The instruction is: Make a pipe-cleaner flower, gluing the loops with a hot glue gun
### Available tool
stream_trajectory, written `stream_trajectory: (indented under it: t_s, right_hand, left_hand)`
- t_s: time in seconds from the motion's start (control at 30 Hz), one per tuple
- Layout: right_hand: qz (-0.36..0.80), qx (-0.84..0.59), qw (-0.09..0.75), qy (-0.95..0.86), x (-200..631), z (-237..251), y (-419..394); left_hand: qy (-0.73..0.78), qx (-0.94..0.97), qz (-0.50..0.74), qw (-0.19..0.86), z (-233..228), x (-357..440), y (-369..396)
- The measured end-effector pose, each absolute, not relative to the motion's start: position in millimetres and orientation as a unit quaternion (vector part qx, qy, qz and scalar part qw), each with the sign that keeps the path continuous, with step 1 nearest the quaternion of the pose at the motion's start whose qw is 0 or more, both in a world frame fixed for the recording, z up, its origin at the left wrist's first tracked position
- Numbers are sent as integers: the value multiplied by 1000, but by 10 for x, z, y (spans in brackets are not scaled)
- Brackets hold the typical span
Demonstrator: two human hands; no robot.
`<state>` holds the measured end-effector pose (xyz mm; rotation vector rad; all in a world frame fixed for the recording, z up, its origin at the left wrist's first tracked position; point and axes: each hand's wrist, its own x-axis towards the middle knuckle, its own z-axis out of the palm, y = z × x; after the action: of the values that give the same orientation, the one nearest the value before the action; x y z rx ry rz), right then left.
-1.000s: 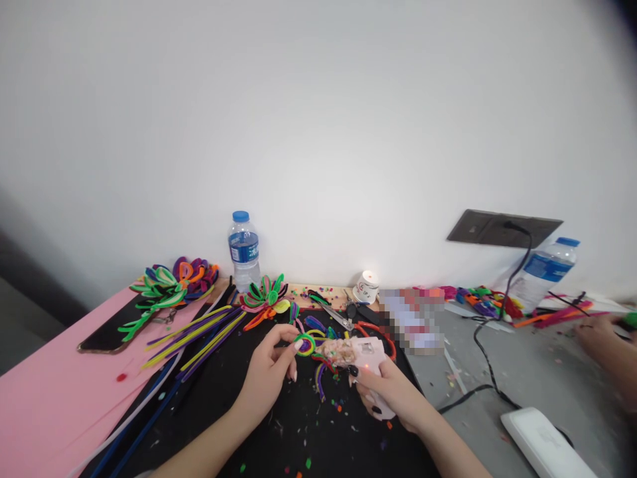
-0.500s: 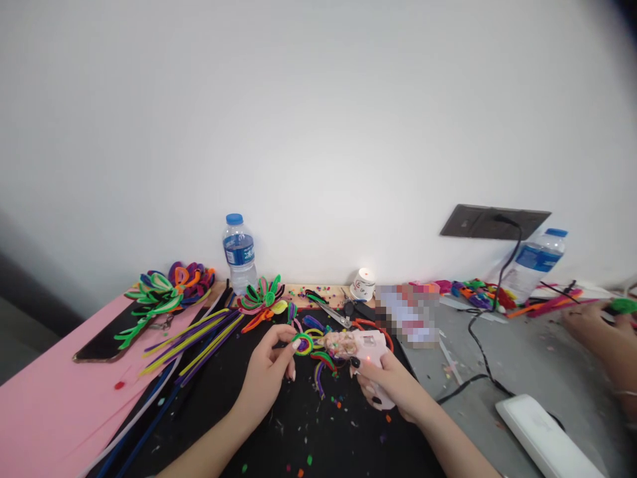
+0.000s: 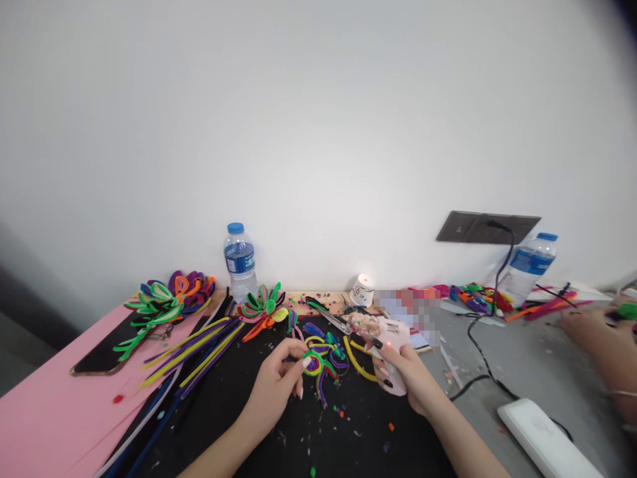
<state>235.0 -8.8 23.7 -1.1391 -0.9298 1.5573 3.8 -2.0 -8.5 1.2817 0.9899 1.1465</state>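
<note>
Left hand: my left hand (image 3: 273, 392) pinches a small looped pipe-cleaner flower of green, yellow and purple (image 3: 314, 362) in its fingers, just above the black mat (image 3: 298, 431) on the tabletop.
Right hand: my right hand (image 3: 405, 375) is clenched on the pink hot-glue gun (image 3: 385, 335), its nozzle just right of the flower and apart from it.
Nearby: metal scissors (image 3: 332, 318) lie behind.

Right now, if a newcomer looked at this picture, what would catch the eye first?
First, the two hands at the centre of the black mat: the left hand pinches a looped pipe-cleaner piece, and the right hand has its grip on a pink glue gun just right of it. Next, the bright pipe-cleaner flowers on the pink sheet at far left, and the water bottle against the wall.
</note>
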Motion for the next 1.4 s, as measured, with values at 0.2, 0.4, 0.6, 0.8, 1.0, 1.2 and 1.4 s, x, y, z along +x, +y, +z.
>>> stream_trajectory:
  t_s: [0.2,0.4,0.6,0.8,1.0,1.2,1.4]
  right_hand:
    - [591,-439,548,-397,2453,303,-44]
    - [329,-624,514,-487,2855,373,74]
    - [20,-815,186,-549,3502,326,98]
    - [-53,-864,52,-497,3947,156,65]
    - [-46,-875,9,-481,4020,47,130]
    - [-107,-851,45,-512,3783,256,38]
    - [-115,-672,262,-683,3014,683,76]
  left_hand:
    - [353,537,419,641,-20,42,-58]
    - [317,515,374,703,30,23,-72]
    - [391,502,472,610,-47,2,14]
    - [431,514,515,534,-100,-21,32]
    - [428,514,542,508,-67,-44,59]
    - [435,515,556,486,19,-156,134]
    - [434,532,543,483,89,-218,153]
